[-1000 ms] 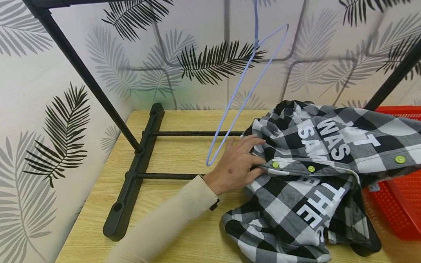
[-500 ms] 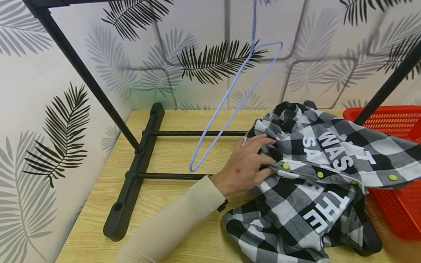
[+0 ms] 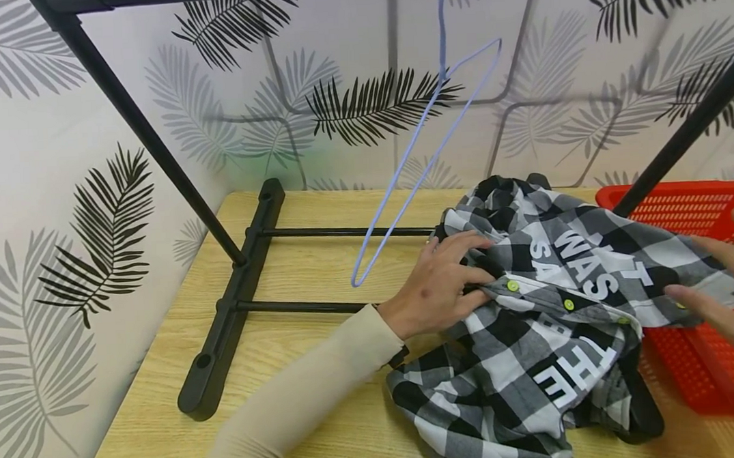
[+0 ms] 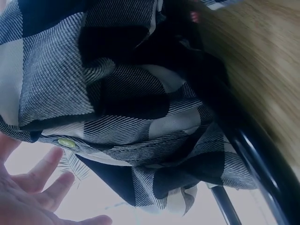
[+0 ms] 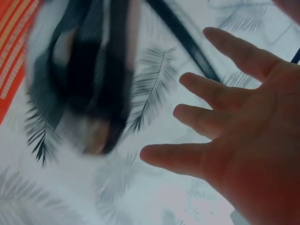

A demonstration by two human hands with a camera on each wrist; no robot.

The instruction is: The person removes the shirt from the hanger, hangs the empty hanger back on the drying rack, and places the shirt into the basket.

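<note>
A black, grey and white checked shirt (image 3: 548, 296) with white lettering and yellow-green buttons lies rumpled over the right part of the rack's base. My left hand (image 3: 440, 284) touches its left edge beside the button strip, fingers spread; the left wrist view shows slightly bent fingers (image 4: 47, 166) close to one button. My right hand (image 3: 726, 288) hovers over the shirt's right end, fingers spread, holding nothing. In the right wrist view a blurred checked part (image 5: 89, 79) of the shirt stands apart from those fingers. Between the rack's posts hangs a light blue wire hanger (image 3: 395, 180).
A black metal rack has a top bar overhead, slanting posts (image 3: 148, 139) and a foot (image 3: 231, 303) on the wooden table (image 3: 307, 266). The red perforated basket (image 3: 667, 209) stands at the right, partly under the shirt. Leaf-patterned wall (image 3: 366, 58) lies behind.
My left hand has shifted right with the nearby shirt edge. The shirt's raised right end has come down, and my right hand has entered from the right, open. The hanger has swung about.
</note>
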